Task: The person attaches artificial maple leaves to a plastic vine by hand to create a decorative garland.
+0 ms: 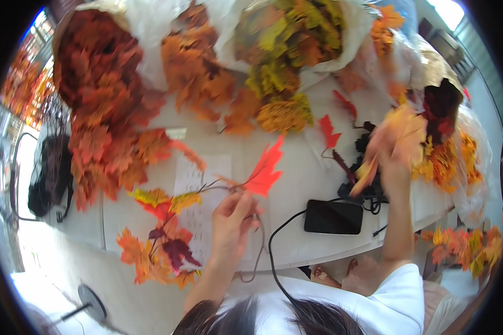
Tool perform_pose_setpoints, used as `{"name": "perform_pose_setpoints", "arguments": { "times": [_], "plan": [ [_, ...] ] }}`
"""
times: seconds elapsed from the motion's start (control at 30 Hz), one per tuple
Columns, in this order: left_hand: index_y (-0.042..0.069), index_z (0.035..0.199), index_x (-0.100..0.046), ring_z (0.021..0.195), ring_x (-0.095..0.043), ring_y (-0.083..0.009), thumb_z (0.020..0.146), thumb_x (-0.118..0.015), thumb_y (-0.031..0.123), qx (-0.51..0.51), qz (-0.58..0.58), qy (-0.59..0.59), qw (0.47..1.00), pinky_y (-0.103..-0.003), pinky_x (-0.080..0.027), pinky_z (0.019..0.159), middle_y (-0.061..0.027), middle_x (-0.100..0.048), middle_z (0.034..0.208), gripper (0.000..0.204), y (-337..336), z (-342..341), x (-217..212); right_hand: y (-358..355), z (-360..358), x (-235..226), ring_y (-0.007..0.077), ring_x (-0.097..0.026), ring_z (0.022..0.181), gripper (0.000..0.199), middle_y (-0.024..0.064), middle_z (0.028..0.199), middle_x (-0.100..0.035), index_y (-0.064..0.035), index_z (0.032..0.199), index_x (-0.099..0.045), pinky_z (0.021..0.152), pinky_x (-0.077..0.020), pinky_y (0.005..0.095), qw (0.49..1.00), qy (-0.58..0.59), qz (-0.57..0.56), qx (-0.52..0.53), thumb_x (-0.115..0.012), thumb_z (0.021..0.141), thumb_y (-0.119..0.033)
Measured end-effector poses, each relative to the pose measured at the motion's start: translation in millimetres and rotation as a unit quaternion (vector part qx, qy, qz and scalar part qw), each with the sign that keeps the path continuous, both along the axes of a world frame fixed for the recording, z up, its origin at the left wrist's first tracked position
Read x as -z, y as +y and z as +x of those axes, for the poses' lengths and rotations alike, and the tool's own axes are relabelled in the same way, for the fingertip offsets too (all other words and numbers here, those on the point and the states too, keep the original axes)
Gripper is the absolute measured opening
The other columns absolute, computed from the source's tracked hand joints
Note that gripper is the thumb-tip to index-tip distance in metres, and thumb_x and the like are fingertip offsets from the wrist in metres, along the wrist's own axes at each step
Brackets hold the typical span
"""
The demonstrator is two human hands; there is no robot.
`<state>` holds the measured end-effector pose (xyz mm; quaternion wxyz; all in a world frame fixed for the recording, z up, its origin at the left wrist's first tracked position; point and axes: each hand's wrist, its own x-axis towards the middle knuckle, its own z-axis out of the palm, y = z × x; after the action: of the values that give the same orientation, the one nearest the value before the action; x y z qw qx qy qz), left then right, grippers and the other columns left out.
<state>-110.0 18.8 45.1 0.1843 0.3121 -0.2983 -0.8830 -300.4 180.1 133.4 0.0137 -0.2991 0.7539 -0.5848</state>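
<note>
My left hand [232, 222] is closed, pinching the thin brown stem of an artificial maple leaf garland [161, 226]. A bright red leaf [267, 169] stands up from the stem just above my fingers. Yellow, orange and dark purple leaves hang to the left over the table's near edge, and a bare length of stem [262, 240] curls down below the hand. At the right, my right hand [384, 146] is smeared by motion. A blurred yellow-orange artificial leaf [406, 131] shows at its fingers and appears gripped; the fingertips are not distinct.
Red leaves [103, 111], orange leaves [198, 70] and yellow-green leaves [296, 39] spill from bags across the far side. A black phone [333, 217] with a cable [279, 234] lies near the front edge. A printed sheet [221, 167] is beneath the garland. Yellow leaves [447, 162] sit at the right.
</note>
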Motion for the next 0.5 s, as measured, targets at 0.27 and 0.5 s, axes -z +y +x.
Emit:
{"name": "perform_pose_setpoints", "arguments": {
  "times": [0.27,0.5],
  "plan": [
    [0.001,0.081,-0.057,0.062,-0.057,-0.0125,0.077,-0.060,0.016,-0.015,-0.084,-0.005,0.996,-0.020,-0.040,0.042,-0.0051,-0.058,0.070,0.016,4,7,1,-47,80,51,0.0132,-0.050,0.068,0.015,0.0059,0.074,-0.056,-0.0031,0.077,-0.063,0.060,-0.0415,0.0240,0.962,-0.087,0.043,-0.254,-0.067,0.063,-0.003],
    [-0.001,0.081,-0.056,0.059,-0.054,-0.0083,0.077,-0.060,0.013,-0.041,-0.060,0.022,0.997,-0.018,-0.040,0.039,-0.0050,-0.057,0.071,0.015,9,11,-1,-65,100,64,0.0134,-0.055,0.073,0.019,0.0076,0.077,-0.058,0.0040,0.085,-0.057,0.065,-0.0460,0.0246,0.956,-0.212,-0.076,-0.190,-0.064,0.068,0.004]
  ]
}}
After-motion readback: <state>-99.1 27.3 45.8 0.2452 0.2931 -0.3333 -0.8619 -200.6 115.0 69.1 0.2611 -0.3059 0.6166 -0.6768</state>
